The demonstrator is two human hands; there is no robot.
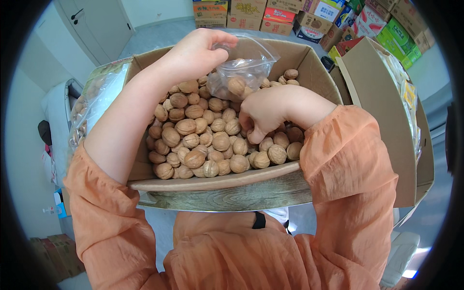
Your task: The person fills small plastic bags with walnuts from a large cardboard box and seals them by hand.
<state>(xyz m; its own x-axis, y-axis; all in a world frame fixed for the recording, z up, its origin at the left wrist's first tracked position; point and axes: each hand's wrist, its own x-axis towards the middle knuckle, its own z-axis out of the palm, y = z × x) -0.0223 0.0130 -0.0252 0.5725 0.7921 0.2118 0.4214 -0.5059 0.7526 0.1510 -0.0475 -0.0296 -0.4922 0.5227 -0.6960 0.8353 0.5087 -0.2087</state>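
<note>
A cardboard box [217, 185] full of loose walnuts [195, 158] stands before me. My left hand [206, 49] grips the upper edge of a clear zip-top plastic bag [250, 69] over the far side of the box. Several walnuts lie in the bottom of the bag, which rests on the pile with its mouth parted. My right hand [262, 112] reaches down among the walnuts, just nearer to me than the bag. Its fingers are curled and their tips hidden, so whether it holds a walnut cannot be told.
The box sits on a wood-grain table [232, 197]. To its left lie filled clear bags [81, 112]. An open carton [384, 119] with packaged goods [409, 98] stands to the right. Stacked cartons [246, 16] line the far wall, and a door [96, 27] is at far left.
</note>
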